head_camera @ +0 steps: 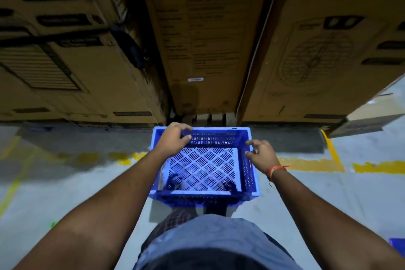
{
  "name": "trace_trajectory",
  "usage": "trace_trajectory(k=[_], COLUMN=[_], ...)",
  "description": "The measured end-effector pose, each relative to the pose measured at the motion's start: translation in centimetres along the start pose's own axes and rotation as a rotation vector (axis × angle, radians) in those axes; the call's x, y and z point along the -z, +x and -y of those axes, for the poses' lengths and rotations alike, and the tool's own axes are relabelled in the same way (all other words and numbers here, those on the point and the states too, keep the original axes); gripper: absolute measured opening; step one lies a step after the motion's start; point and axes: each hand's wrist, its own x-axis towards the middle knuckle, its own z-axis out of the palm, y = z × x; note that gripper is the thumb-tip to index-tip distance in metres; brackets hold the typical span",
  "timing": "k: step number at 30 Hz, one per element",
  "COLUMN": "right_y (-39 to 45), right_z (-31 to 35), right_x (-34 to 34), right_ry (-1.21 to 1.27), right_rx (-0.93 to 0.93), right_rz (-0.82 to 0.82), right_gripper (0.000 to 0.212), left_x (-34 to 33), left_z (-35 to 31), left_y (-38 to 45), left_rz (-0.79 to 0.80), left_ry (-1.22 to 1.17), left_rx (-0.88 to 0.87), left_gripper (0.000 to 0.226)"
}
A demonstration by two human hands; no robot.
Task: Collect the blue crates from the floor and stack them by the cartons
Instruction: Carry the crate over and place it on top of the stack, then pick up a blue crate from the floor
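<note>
Fingers of my left hand (173, 138) are loosely curled just over the far left corner of the blue crate (205, 166), the thumb pointing across its far rim; I cannot tell whether they touch the plastic, and they grip nothing. My right hand (262, 153) hovers at the crate's right wall, fingers (251, 143) spread and bent a little, holding nothing either; contact with the rim is unclear. An orange thread band (277, 170) sits round my right wrist.

That crate sits upright between my two forearms, its perforated bottom showing, directly in front of the tall brown cartons (203, 39) that fill the upper half of the view. Its far edge is near the base of the middle carton. Below it lies grey floor (76, 182) with worn yellow lines (311, 164) running left and right. At the lower right edge, another bit of blue plastic (397, 245) peeks in, too cropped to identify.
</note>
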Motion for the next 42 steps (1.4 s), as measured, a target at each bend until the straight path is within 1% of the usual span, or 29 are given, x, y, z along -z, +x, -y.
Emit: trace_trajectory(k=[6, 9, 12, 16, 22, 24, 27, 30, 32, 35, 38, 42], right_y=[-1.6, -4.0, -7.0, -12.7, -23.3, -27.5, -34.3, -41.6, -46.5, -53.7, -60.6, -70.3], right_z=[0.6, 1.2, 1.8, 3.1, 5.4, 5.6, 5.7, 5.4, 5.0, 4.7, 5.0, 6.1], right_x=[0.8, 1.0, 0.8, -0.8, -4.1, -5.0, -6.8, -9.6, -11.7, -15.1, -18.9, -24.4], right_ry=[0.058, 0.071, 0.066, 0.114, 0.154, 0.192, 0.229, 0.262, 0.273, 0.311, 0.344, 0.384], right_rx=[-0.033, -0.073, -0.128, -0.247, -0.39, -0.443, -0.532, -0.654, -0.743, -0.878, -0.982, -1.104], right_rz=[-0.091, -0.147, -0.229, -0.341, -0.495, -0.567, -0.699, -0.802, -0.859, -0.956, -1.025, -1.136], right_gripper=[0.032, 0.031, 0.031, 0.032, 0.034, 0.033, 0.032, 0.033, 0.033, 0.032, 0.033, 0.035], left_x=[0.4, 0.4, 0.4, 0.5, 0.0, -0.9, -3.0, -5.6, -7.4, -9.8, -12.2, -14.6], left_z=[-1.4, -1.6, -1.9, -2.3, -3.4, -4.6, -7.2, -10.1, -11.8, -13.8, -15.0, -15.4], left_y=[0.6, 0.8, 0.7, -0.8, -4.8, -7.0, -10.7, -15.3, -18.9, -25.1, -31.9, -42.3], left_rz=[0.023, 0.066, 0.12, 0.253, 0.405, 0.466, 0.575, 0.704, 0.779, 0.851, 0.933, 1.083], left_ry=[-0.028, -0.036, -0.06, -0.045, -0.002, 0.007, 0.048, 0.071, 0.103, 0.135, 0.161, 0.179], left_rx=[-0.086, -0.137, -0.231, -0.343, -0.532, -0.602, -0.758, -0.881, -0.984, -1.129, -1.258, -1.345], left_gripper=[0.023, 0.023, 0.024, 0.026, 0.027, 0.026, 0.029, 0.034, 0.033, 0.026, 0.024, 0.024])
